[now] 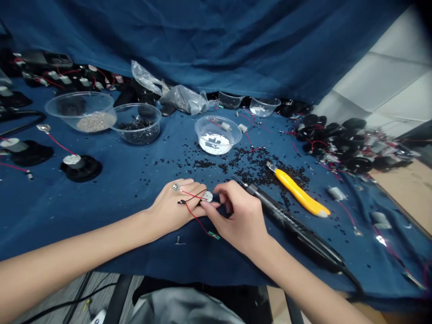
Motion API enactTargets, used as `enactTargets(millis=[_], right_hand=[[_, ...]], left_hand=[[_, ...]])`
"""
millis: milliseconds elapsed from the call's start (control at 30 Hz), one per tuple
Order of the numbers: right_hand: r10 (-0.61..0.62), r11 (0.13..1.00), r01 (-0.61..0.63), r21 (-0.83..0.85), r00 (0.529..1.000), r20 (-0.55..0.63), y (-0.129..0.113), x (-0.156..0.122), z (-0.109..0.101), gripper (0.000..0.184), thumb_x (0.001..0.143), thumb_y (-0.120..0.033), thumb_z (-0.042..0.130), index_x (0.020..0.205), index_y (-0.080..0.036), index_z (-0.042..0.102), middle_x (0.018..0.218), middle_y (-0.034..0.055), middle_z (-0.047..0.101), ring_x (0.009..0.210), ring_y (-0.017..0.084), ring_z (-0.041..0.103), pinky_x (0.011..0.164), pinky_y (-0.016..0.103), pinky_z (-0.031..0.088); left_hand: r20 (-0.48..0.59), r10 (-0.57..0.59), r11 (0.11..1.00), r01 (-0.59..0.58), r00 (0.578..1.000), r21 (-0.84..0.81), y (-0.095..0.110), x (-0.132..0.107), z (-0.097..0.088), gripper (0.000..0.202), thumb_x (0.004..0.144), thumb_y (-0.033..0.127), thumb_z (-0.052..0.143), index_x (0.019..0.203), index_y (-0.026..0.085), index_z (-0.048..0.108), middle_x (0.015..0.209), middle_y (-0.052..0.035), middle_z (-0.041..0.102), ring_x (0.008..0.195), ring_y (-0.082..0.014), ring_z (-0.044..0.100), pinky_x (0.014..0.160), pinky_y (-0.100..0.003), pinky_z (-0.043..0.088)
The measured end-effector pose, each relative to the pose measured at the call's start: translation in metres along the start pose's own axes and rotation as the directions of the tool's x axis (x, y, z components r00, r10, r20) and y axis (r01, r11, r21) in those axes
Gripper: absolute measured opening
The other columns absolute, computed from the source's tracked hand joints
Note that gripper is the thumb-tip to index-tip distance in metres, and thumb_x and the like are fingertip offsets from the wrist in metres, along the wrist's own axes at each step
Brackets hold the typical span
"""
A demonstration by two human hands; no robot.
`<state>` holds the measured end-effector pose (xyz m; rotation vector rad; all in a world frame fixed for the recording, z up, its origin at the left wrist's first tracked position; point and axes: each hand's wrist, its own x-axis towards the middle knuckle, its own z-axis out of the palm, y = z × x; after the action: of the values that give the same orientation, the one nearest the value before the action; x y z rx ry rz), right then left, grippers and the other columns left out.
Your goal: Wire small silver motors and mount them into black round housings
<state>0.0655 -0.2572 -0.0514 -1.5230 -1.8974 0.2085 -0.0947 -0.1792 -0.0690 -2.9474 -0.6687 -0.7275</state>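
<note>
In front of me, my left hand (175, 202) lies back up with its fingers closed around a small motor (207, 196), its round pale end facing me. From this end run red and black wires. One red wire reaches a small metal contact (175, 186) over the back of the hand; another hangs down to a narrow green circuit board (213, 235). My right hand (241, 213) is curled in a pinch, thumb and forefinger at the motor's right edge. Close by the right hand rests a black soldering iron (293, 227), with a yellow utility knife (300, 193) beyond it.
Small black bits (249, 157) are scattered over the blue cloth (135, 225). Behind stand clear bowls holding white material (216, 143), black pieces (138, 130) and beige pieces (96, 122). Black round bases (81, 168) with motors sit left; more motors and wires (351, 144) pile up right.
</note>
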Motion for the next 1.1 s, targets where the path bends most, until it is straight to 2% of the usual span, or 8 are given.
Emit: enactTargets(millis=[100,267,400,533,633,800,933,1100], right_hand=[[-0.021,0.991,0.026,0.134,0.999,-0.041,0.000,0.001,0.000,0.003,0.087,-0.019,0.061,0.088,-0.016,0.060,0.074,-0.0014,0.051,0.062,0.011,0.051,0.056,0.022,0.037],[-0.012,0.956,0.009,0.292,1.000,0.009,-0.003,0.008,0.002,0.008,0.086,-0.010,0.060,0.089,-0.016,0.065,0.069,-0.0034,0.051,0.061,0.009,0.051,0.057,0.020,0.039],[0.149,0.899,-0.171,0.404,0.985,0.084,-0.005,0.013,0.000,0.010,0.086,-0.009,0.058,0.082,-0.018,0.061,0.067,-0.0048,0.054,0.058,0.008,0.048,0.055,0.020,0.038],[0.336,0.757,-0.392,0.522,0.920,0.203,-0.005,0.013,-0.005,0.013,0.087,-0.015,0.057,0.076,-0.021,0.058,0.064,-0.0056,0.053,0.056,0.009,0.046,0.051,0.019,0.037],[0.401,0.647,-0.486,0.588,0.872,0.280,-0.003,0.013,-0.008,0.013,0.089,-0.020,0.057,0.076,-0.021,0.059,0.064,-0.0045,0.054,0.056,0.009,0.046,0.051,0.019,0.038],[0.447,0.521,-0.523,0.674,0.841,0.307,0.002,0.012,-0.007,0.012,0.085,-0.019,0.063,0.074,-0.020,0.064,0.061,-0.0038,0.057,0.054,0.008,0.049,0.052,0.017,0.040],[0.458,0.378,-0.535,0.755,0.817,0.350,0.006,0.009,-0.004,0.010,0.085,-0.020,0.065,0.077,-0.022,0.069,0.059,-0.0051,0.055,0.052,0.007,0.045,0.057,0.017,0.045],[0.455,0.380,-0.528,0.760,0.822,0.343,0.009,0.007,-0.003,0.011,0.086,-0.017,0.064,0.075,-0.020,0.069,0.063,-0.0039,0.057,0.053,0.006,0.046,0.057,0.015,0.045]], left_hand=[[0.036,-0.037,0.999,0.038,0.999,-0.031,-0.001,0.000,0.001,0.033,0.097,0.029,0.042,0.068,0.018,0.054,0.059,0.0001,0.056,0.055,-0.0177,0.050,0.055,-0.030,0.036],[0.098,-0.095,0.990,0.105,0.991,-0.093,-0.003,0.002,0.000,0.028,0.093,0.026,0.048,0.066,0.018,0.052,0.059,0.0019,0.055,0.056,-0.0160,0.053,0.055,-0.028,0.036],[0.096,-0.098,0.984,0.110,0.991,-0.137,-0.004,0.006,-0.002,0.041,0.098,0.033,0.039,0.063,0.018,0.053,0.057,0.0013,0.056,0.053,-0.0150,0.052,0.053,-0.028,0.035],[0.106,-0.084,0.982,0.100,0.991,-0.159,-0.002,0.008,-0.004,0.051,0.102,0.036,0.029,0.063,0.016,0.056,0.056,-0.0015,0.059,0.052,-0.0157,0.054,0.052,-0.029,0.033],[0.121,-0.092,0.983,0.109,0.988,-0.149,-0.001,0.008,-0.004,0.050,0.101,0.040,0.034,0.065,0.016,0.058,0.055,-0.0012,0.061,0.053,-0.0156,0.056,0.052,-0.029,0.033],[0.115,-0.083,0.991,0.094,0.990,-0.098,0.000,0.007,-0.002,0.037,0.094,0.040,0.050,0.067,0.016,0.058,0.057,0.0002,0.063,0.056,-0.0167,0.058,0.054,-0.030,0.035],[0.111,-0.104,0.989,0.115,0.988,-0.097,0.002,0.007,-0.003,0.038,0.094,0.041,0.052,0.064,0.017,0.056,0.055,0.0012,0.061,0.054,-0.0161,0.056,0.053,-0.029,0.034],[0.094,-0.100,0.989,0.110,0.991,-0.102,0.003,0.006,-0.004,0.040,0.096,0.040,0.049,0.065,0.017,0.056,0.055,0.0012,0.060,0.054,-0.0156,0.055,0.054,-0.029,0.034]])
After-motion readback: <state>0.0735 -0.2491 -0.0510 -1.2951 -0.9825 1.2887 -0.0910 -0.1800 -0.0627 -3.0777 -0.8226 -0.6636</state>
